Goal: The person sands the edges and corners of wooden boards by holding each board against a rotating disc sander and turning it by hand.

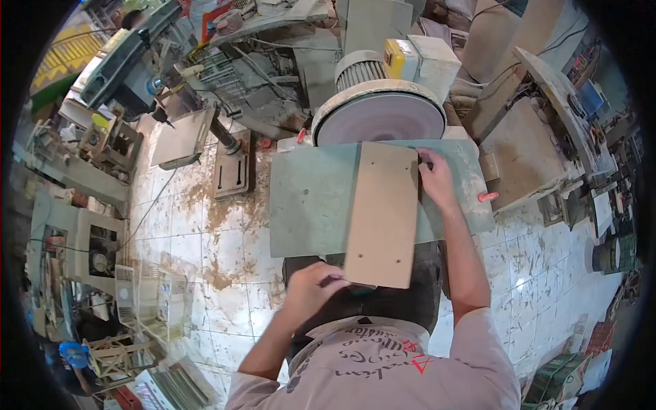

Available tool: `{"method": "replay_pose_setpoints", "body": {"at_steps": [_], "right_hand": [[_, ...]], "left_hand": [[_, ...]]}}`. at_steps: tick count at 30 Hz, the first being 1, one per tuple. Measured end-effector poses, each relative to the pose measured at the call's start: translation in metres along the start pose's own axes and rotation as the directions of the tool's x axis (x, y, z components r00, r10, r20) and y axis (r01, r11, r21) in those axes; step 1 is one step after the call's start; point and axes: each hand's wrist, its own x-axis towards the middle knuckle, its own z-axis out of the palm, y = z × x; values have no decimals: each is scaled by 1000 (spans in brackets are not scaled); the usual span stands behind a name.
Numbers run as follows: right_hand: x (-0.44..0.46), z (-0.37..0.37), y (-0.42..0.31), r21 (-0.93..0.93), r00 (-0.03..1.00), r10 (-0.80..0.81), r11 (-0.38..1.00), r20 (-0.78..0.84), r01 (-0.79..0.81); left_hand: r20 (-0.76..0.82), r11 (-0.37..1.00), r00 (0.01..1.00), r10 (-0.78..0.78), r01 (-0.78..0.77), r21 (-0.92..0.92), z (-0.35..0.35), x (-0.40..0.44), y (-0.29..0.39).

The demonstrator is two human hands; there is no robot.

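Observation:
A flat tan wooden board (pixel 383 212) with several small holes lies lengthwise on the green work table (pixel 307 198) of a disc sander. Its far end is at the grey-purple sanding disc (pixel 383 119); whether they touch, I cannot tell. The near end sticks out past the table's front edge. My left hand (pixel 314 288) pinches the board's near left corner. Up by the far right edge, my right hand (pixel 436 179) grips the board's side with bent fingers, its forearm crossing the table. Part of the fingers of both hands is hidden.
Red-handled clamps (pixel 488 197) sit at the table's sides. Behind the disc is a motor (pixel 359 68) beside a yellow-and-white box (pixel 403 60). To the left stands a drill press (pixel 225 137) on the dusty tiled floor (pixel 219 253). Large panels (pixel 523 150) lean at right.

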Motion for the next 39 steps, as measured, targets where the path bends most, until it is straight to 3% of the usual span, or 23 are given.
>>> {"method": "replay_pose_setpoints", "body": {"at_steps": [3, 5, 11, 14, 16, 20, 24, 27, 29, 31, 34, 38, 39], "right_hand": [[8, 4, -4, 54, 999, -45, 997, -13, 46], [14, 1, 0, 21, 997, -66, 998, -42, 67], [3, -4, -3, 77, 998, -52, 996, -41, 55], [-17, -7, -12, 90, 997, -65, 994, -34, 68], [-29, -8, -18, 81, 997, -74, 994, -22, 75], [-52, -3, -27, 118, 998, -61, 991, 34, 57], [-69, 10, -42, 176, 993, -50, 984, 110, 30], [-76, 17, -53, 173, 987, -95, 982, 133, 71], [-76, 16, -55, 156, 985, -104, 984, 134, 82], [-74, 16, -52, 162, 987, -94, 984, 127, 73], [-69, 9, -47, 170, 991, -69, 984, 118, 49], [-51, -4, -31, 152, 997, -5, 988, 75, -7], [-46, -6, -27, 152, 997, -4, 988, 79, -8]], "left_hand": [[72, 997, 994, 79, -79, 1, 13, 3, 8], [-13, 986, 986, 167, -167, 26, 21, 8, 4], [-67, 986, 986, 154, -148, 77, -6, 3, -7], [-131, 997, 991, 13, -3, 75, -32, 0, -25], [-246, 993, 962, -115, 111, -32, -50, 5, -40], [-369, 991, 920, -130, 106, -85, -88, 31, -73], [-516, 998, 854, 56, -34, 53, -113, 93, -121], [-562, 994, 823, 82, -29, 103, -123, 127, -123], [-565, 979, 809, 163, -62, 192, -127, 132, -133], [-489, 993, 865, -110, 80, -82, -128, 120, -116], [-433, 995, 900, -56, 85, 49, -127, 90, -101], [-327, 993, 941, -85, 108, 52, -104, 38, -66], [-237, 990, 965, -115, 132, 56, -98, 30, -61]]}}
